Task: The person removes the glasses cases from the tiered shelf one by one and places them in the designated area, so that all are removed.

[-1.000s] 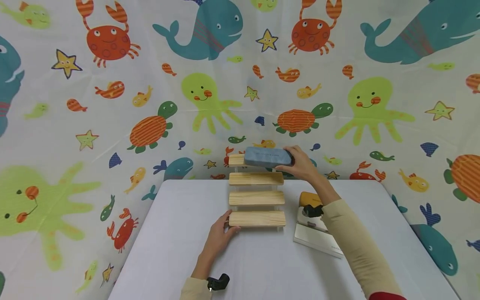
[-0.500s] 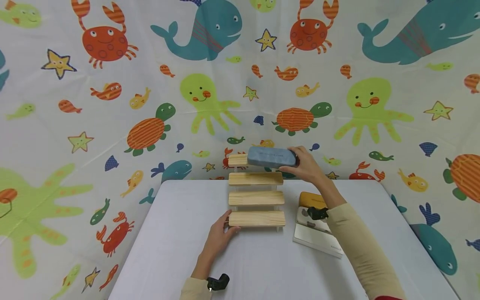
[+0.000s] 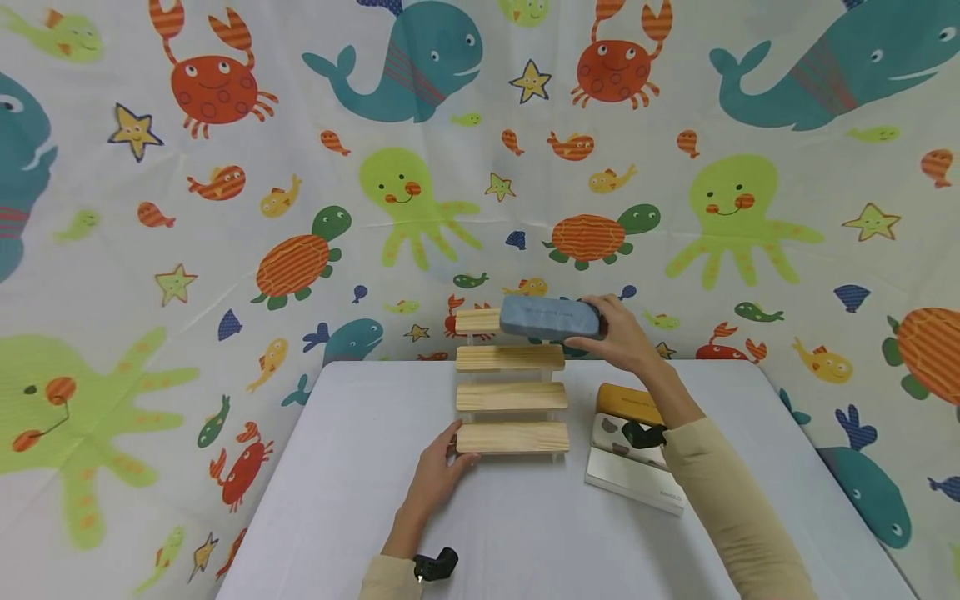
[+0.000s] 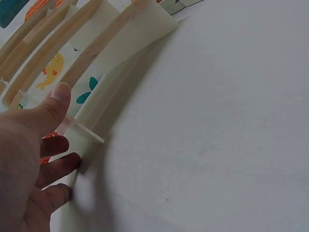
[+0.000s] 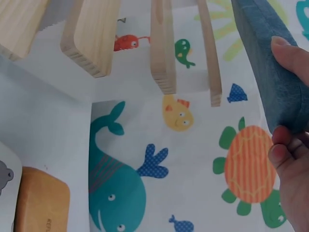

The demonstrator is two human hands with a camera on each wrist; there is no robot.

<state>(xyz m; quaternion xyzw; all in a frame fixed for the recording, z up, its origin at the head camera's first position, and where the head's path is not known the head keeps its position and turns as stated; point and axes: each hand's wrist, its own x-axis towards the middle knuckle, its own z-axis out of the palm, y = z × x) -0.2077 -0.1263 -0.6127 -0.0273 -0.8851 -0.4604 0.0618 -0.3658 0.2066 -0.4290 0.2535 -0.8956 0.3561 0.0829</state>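
Observation:
My right hand (image 3: pixel 618 335) grips the right end of a blue glasses case (image 3: pixel 550 317), thumb on the near side. In the head view the case overlaps the right part of the top plank of a four-step wooden display rack (image 3: pixel 512 397). The right wrist view shows the blue case (image 5: pixel 270 63) beside the thin end of the top plank, a gap between them. At the lowest step, my left hand (image 3: pixel 437 468) holds the left end of the plank. Its thumb (image 4: pixel 61 93) presses the plank's end, while the other fingers curl beside the clear side support.
Right of the rack lie an orange case (image 3: pixel 628 403), a white case with dark spots (image 3: pixel 615 435) and a flat white box (image 3: pixel 633 481), set close together. The white table (image 3: pixel 360 433) ends at a sea-animal curtain (image 3: pixel 420 67) behind the rack.
My right hand has shifted slightly right with the blue glasses case, uncovering more of the top plank. The left hand and the rack stay in place.

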